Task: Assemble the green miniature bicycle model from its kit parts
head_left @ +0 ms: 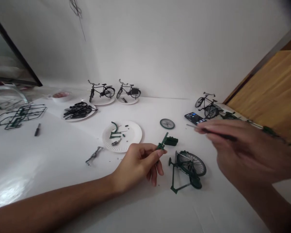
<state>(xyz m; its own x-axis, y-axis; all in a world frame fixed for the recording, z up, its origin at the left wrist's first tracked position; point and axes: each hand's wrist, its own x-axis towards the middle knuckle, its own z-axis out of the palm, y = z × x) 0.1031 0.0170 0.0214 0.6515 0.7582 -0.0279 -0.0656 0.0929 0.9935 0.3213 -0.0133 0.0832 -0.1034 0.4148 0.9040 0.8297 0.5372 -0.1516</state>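
Observation:
Between thumb and fingers, my left hand (142, 163) pinches a small green part (163, 142) near the middle of the white table. My right hand (242, 149), raised at the right and slightly blurred, is closed on a thin screwdriver (218, 133) whose metal tip points left. Just beyond the green part lies a dark green box-shaped piece (171, 141). A green bicycle frame (174, 178) with one wheel (191, 163) attached rests on its side below and between my hands. Farther back, a loose wheel (167, 123) lies flat.
A paper plate (133, 131) holds small green parts, with a silver handlebar piece (94, 156) beside it. Two assembled bicycles (102, 90) stand on plates at the back. A phone (194, 118) and another bicycle (208, 106) are at the right; part frames (19, 115) lie left.

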